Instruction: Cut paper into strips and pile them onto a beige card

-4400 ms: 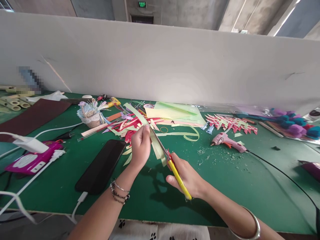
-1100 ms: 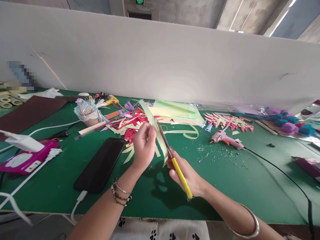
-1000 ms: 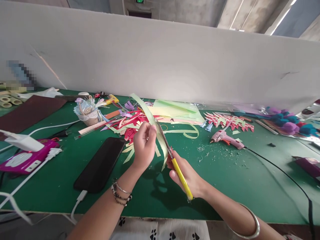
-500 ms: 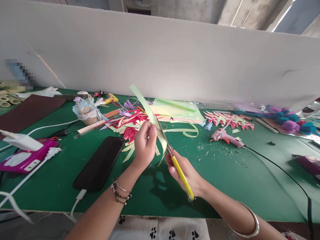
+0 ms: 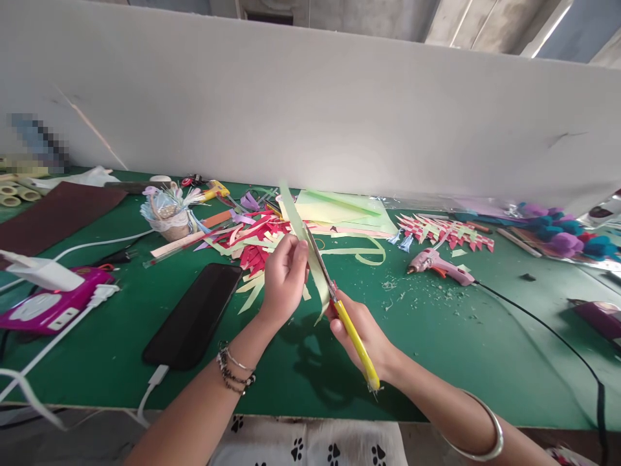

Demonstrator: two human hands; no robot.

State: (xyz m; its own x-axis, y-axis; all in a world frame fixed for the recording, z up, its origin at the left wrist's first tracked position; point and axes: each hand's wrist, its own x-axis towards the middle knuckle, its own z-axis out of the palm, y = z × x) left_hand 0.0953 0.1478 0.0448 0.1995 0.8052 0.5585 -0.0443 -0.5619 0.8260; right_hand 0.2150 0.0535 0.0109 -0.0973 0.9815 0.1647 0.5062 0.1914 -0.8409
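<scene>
So, using the phone point(image 5: 194, 317) as the landmark: it's lying on the green table point(image 5: 412, 388), screen dark, with a white cable point(image 5: 158, 375) plugged into the near end. Just to the right of it, the left hand point(image 5: 285, 275) has a pale green paper strip point(image 5: 319, 278) pinched between thumb and curled fingers. The strip is up off the table, one end sticking up past the hand, the other dangling toward the scissors handle.

Further right of the phone, the right hand point(image 5: 361, 333) has its fingers wrapped around the scissors point(image 5: 356, 343), the yellow-handled kind. The blades point away from the person and run right alongside the strip's edge; can't tell if they're actually biting into the paper.

Beyond the phone there's a messy pile of red and green paper scraps point(image 5: 255, 255), plus a little basket point(image 5: 172, 223) with lacy trim. Way off to the phone's right sits a pink glue gun point(image 5: 441, 267), and to its left a bright purple power strip point(image 5: 61, 307) with plugs in it.
</scene>
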